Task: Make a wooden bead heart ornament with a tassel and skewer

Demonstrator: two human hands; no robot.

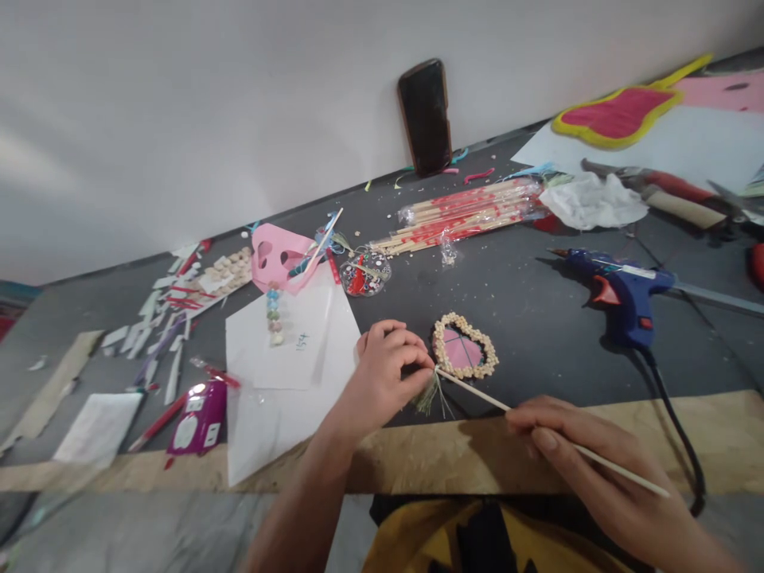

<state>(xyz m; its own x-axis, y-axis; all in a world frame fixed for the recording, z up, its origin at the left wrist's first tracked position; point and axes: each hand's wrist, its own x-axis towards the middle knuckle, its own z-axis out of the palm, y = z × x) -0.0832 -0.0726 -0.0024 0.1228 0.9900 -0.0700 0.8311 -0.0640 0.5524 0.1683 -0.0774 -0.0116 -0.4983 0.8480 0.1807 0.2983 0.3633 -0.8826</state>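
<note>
A pink heart ornament (465, 347) edged with pale beads lies on the dark table, fixed to the end of a thin wooden stick (477, 391). My left hand (388, 368) is curled into a pinch at the joint where stick meets heart, over a small tuft of greenish threads (430, 398). My right hand (588, 456) grips the stick further along, near the table's front edge. The stick's free end pokes out past my right fingers to the lower right.
A blue glue gun (621, 290) with a black cord lies to the right. A packet of bamboo sticks (465, 213), white paper sheets (286, 350), a pink mask (280, 259), a phone (425, 115) against the wall and paper scraps surround the work spot.
</note>
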